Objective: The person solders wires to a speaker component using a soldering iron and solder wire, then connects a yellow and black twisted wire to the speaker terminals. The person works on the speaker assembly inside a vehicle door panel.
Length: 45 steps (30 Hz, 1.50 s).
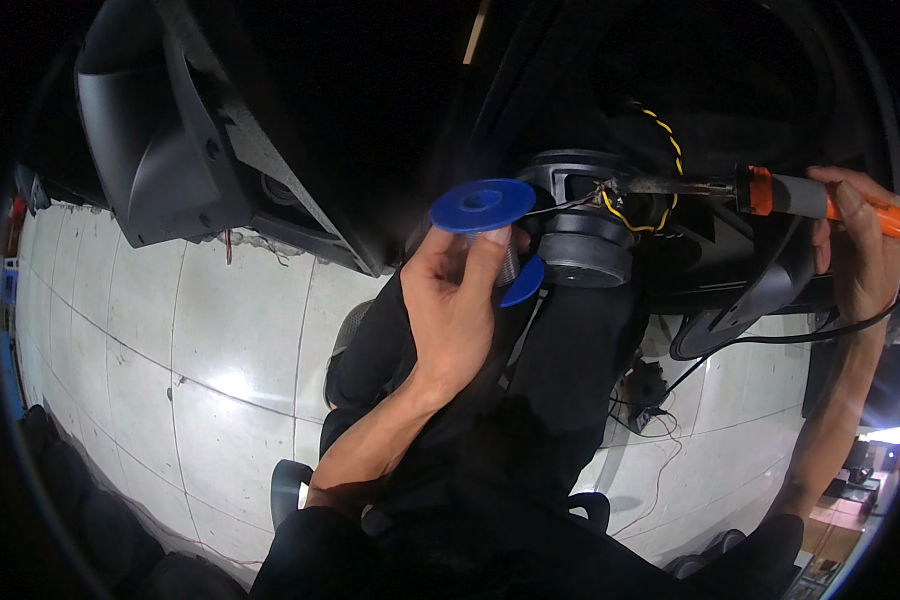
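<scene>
My left hand [455, 295] is closed around a blue spool of solder [483, 204], thumb on the wound wire between the two flanges. A strand of solder [562, 207] runs from the spool to the terminal of a round speaker driver [582, 240]. My right hand [860, 235] grips the orange and grey handle of a soldering iron [795, 195], its metal shaft pointing left. The iron's tip meets the solder at the terminal, or very near it. A twisted yellow and black wire [676, 160] loops down to that same spot. The driver sits just above my knees.
A dark grey speaker cabinet [160, 150] stands at the left on the white tiled floor [235, 330]. Black cabinet parts fill the far side. The iron's black cord [770, 340] hangs below my right hand. A small dark device with wires [647, 390] lies on the floor.
</scene>
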### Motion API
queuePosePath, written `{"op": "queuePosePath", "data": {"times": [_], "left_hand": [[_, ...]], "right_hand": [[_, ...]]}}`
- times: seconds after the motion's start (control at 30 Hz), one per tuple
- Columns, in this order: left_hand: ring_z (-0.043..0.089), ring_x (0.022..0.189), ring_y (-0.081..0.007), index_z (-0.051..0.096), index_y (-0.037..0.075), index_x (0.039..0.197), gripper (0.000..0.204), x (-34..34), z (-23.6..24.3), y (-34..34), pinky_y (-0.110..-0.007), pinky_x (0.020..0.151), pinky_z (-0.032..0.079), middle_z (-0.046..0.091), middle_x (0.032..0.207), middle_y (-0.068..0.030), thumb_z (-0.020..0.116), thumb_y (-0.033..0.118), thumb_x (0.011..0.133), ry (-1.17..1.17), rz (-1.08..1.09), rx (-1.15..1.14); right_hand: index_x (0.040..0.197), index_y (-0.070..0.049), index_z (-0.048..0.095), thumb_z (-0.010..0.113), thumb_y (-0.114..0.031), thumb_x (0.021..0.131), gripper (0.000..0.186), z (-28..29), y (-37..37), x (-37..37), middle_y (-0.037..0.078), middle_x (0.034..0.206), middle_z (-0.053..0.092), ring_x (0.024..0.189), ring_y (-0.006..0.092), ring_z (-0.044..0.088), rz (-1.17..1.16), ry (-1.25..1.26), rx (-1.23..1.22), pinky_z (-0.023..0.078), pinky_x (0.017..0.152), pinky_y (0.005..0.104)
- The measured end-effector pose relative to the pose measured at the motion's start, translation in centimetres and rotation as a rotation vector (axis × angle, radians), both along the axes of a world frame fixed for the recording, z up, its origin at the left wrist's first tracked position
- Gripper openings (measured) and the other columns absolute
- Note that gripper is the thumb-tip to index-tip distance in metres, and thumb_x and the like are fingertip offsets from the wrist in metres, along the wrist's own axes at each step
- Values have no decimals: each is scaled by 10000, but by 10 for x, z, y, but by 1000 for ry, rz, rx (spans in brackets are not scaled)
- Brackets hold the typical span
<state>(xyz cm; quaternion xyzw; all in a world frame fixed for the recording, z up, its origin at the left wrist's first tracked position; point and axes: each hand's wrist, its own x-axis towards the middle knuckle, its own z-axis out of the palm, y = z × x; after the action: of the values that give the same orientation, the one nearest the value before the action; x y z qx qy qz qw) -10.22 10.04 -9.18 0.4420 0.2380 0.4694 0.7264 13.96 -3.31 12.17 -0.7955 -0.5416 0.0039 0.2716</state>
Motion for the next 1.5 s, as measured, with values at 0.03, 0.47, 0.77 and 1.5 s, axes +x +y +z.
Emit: {"op": "queuePosePath", "data": {"times": [0.03, 0.47, 0.77, 1.5], "left_hand": [[641, 874, -101, 664, 7, 1182, 266, 1, 0, 0, -251, 815, 469, 708, 924, -55, 619, 208, 1014, -2, 2, -2], [657, 858, -102, 666, 16, 1175, 286, 1, 3, 1, -253, 802, 480, 719, 915, -64, 629, 246, 1010, 43, 50, 36], [661, 872, -104, 662, 14, 1180, 274, 2, -1, 2, -245, 803, 484, 721, 927, -65, 620, 229, 1014, 50, 26, 27], [642, 948, -128, 664, -1, 1124, 199, 0, -8, 0, -284, 879, 489, 702, 1029, -71, 669, 124, 970, 86, 76, 147]], "right_hand": [[1076, -13, 729, 570, -464, 967, 490, 0, 0, 0, 29, 598, 628, 466, 78, 585, 1, 2, 3, 478, 499, 189], [1107, -17, 719, 577, -387, 981, 416, -4, -1, 6, 33, 626, 628, 494, 76, 590, 70, 77, 1, 485, 515, 193], [1107, -38, 729, 623, -408, 946, 417, -2, -6, 8, 67, 713, 665, 551, 110, 635, 130, -21, -31, 518, 532, 220], [1106, -46, 724, 648, -351, 917, 367, 24, -7, -6, 103, 807, 678, 610, 164, 656, 428, -384, -230, 548, 577, 254]]}}
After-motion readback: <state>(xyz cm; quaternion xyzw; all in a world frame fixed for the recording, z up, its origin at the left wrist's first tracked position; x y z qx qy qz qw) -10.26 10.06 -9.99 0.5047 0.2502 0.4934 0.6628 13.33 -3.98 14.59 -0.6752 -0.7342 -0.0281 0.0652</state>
